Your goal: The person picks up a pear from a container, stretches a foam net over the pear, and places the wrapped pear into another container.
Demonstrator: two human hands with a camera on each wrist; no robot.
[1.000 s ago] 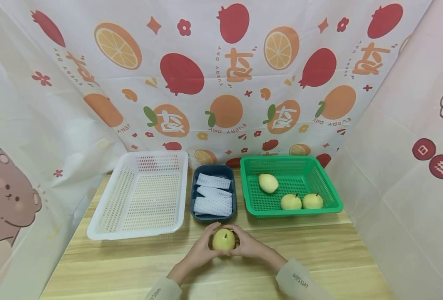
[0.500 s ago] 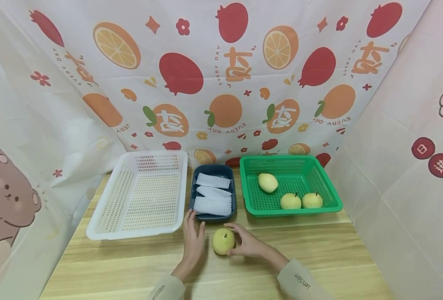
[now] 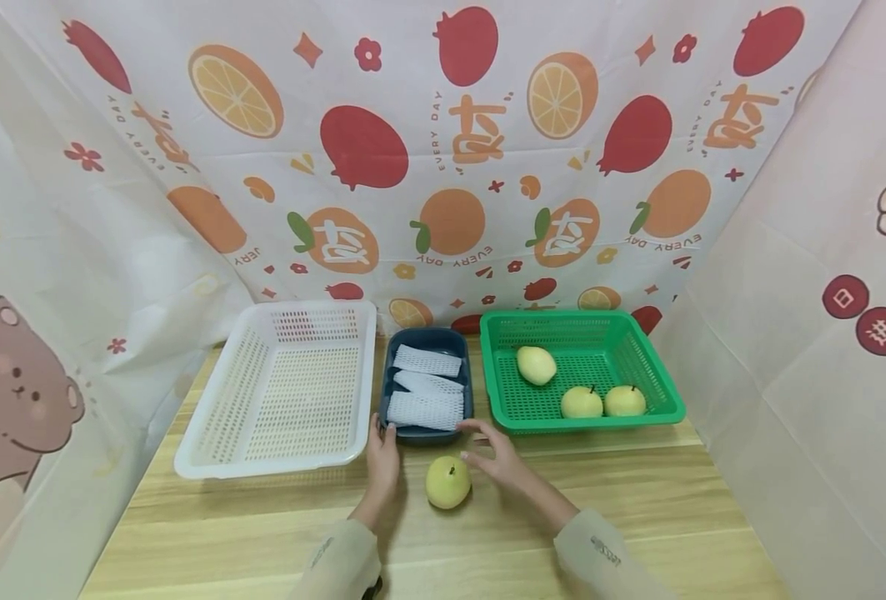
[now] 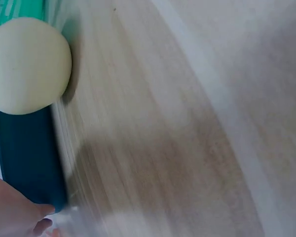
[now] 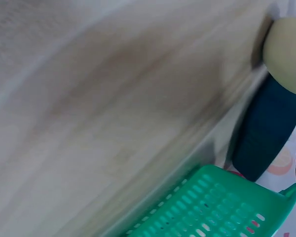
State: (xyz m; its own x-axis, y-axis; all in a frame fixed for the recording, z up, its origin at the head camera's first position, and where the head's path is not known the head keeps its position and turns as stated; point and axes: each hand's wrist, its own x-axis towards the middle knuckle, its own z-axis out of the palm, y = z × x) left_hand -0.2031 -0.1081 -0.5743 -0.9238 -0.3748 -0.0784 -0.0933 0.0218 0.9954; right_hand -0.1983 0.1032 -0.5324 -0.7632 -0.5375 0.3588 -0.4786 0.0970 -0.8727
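A round yellow pear (image 3: 448,483) stands on the table with its stem up, between my two hands and touched by neither. My left hand (image 3: 383,463) is at the front left corner of a dark blue tray (image 3: 412,437), fingers pointing forward; in the left wrist view its fingertips (image 4: 45,209) meet the tray's end. Toward the tray's front right corner reaches my right hand (image 3: 504,460), its fingers slightly bent with nothing between them. Whether it touches the tray I cannot tell. Several white foam net sleeves (image 3: 426,410) lie inside the tray.
To the right, a green basket (image 3: 588,424) holds three more pears (image 3: 537,367). A white perforated basket (image 3: 277,472) stands on the left. Printed cloth (image 3: 443,283) hangs behind and at both sides of the wooden table (image 3: 262,542).
Both hands held the pear a second ago. The left let go first and moved left to the tray; the right then released it and moved forward. The pear stayed in place.
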